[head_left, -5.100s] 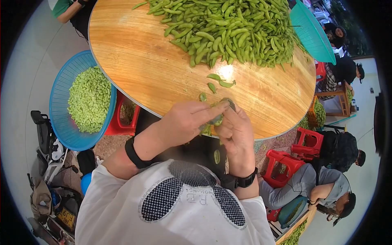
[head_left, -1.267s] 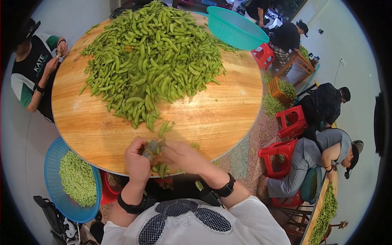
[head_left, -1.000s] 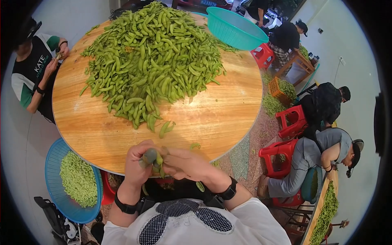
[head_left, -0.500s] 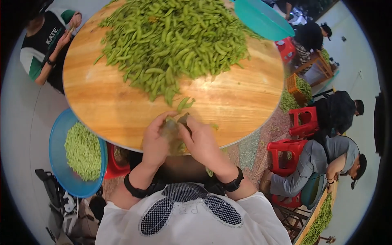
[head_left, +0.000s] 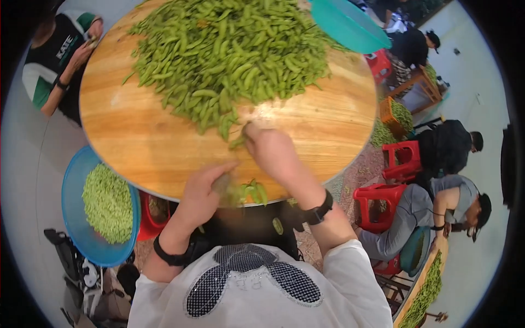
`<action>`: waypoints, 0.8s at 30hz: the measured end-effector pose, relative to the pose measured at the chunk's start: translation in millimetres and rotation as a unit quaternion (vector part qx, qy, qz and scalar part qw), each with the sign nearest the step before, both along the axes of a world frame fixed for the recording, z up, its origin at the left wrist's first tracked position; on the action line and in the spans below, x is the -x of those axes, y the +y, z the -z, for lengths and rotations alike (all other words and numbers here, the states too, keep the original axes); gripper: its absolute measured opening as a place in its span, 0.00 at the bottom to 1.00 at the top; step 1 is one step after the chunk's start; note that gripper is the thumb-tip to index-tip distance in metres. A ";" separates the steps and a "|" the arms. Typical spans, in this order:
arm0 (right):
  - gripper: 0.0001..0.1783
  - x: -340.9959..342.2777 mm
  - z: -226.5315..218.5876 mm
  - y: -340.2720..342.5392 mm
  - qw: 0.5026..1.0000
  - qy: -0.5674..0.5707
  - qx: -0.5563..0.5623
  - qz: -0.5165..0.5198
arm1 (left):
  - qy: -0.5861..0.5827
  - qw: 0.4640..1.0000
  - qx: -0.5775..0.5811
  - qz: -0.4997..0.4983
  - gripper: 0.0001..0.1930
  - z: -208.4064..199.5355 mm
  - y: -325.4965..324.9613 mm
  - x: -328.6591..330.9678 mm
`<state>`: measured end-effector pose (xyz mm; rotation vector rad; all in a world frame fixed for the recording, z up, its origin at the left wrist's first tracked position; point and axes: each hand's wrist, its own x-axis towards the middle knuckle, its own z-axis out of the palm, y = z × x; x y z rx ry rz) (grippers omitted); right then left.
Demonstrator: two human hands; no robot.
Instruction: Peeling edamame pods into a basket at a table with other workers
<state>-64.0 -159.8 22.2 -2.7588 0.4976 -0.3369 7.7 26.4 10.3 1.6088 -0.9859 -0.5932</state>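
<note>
A big heap of green soybean pods (head_left: 229, 54) covers the far part of the round wooden table (head_left: 136, 145). My right hand (head_left: 272, 154) reaches to the heap's near tip, its bent fingers closed at a single pod (head_left: 237, 142); the fingertips are partly hidden. My left hand (head_left: 199, 195) is at the near table edge, forefinger stretched to the right and the lower fingers blurred. Beside it, several loose pods (head_left: 254, 192) are at the edge, some smeared by motion. Another pod (head_left: 278, 226) shows below the edge, over my dark lap.
A blue basin (head_left: 68, 218) of shelled beans (head_left: 108, 203) stands at the left. One teal basin (head_left: 350, 27) sits at the table's far right. Red stools (head_left: 380, 205) and seated people are on the right. Another person (head_left: 57, 63) handles something at the far left.
My hands have parted: the right has moved forward to the pods by the heap, while the left stays near the edge and has dropped slightly. Loose pods now show between them at the edge.
</note>
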 end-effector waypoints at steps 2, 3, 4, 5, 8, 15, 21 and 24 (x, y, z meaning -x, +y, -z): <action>0.08 -3.2 -0.8 3.2 1.000 0.013 -0.004 -0.006 | -0.073 0.997 0.010 -0.029 0.20 -6.4 -0.3 1.2; 0.08 -1.7 0.8 2.1 1.000 0.011 0.002 0.002 | -0.074 0.997 0.016 -0.021 0.20 -10.2 -1.9 1.9; 0.09 0.7 5.8 -0.6 0.999 -0.001 -0.031 0.012 | -0.091 0.995 0.012 -0.046 0.19 -13.0 -4.2 2.5; 0.09 2.3 5.3 -0.1 0.998 -0.012 -0.066 0.018 | -0.107 0.992 0.006 -0.073 0.19 -14.5 -5.1 2.9; 0.12 15.8 -5.0 3.2 0.931 -0.076 -0.355 -0.030 | -0.121 0.988 0.015 -0.090 0.19 -19.1 -16.2 12.6; 0.13 35.3 -11.2 30.9 0.870 -0.092 -0.484 0.015 | -0.024 0.988 0.082 -0.127 0.14 -2.5 -17.2 12.2; 0.11 37.6 -17.8 45.0 0.909 -0.130 -0.382 -0.101 | 0.218 0.942 0.222 -0.123 0.09 3.9 -23.7 11.4; 0.12 37.3 -12.1 44.5 0.889 -0.132 -0.425 -0.111 | 0.390 0.889 0.199 -0.132 0.06 -0.1 -20.3 13.4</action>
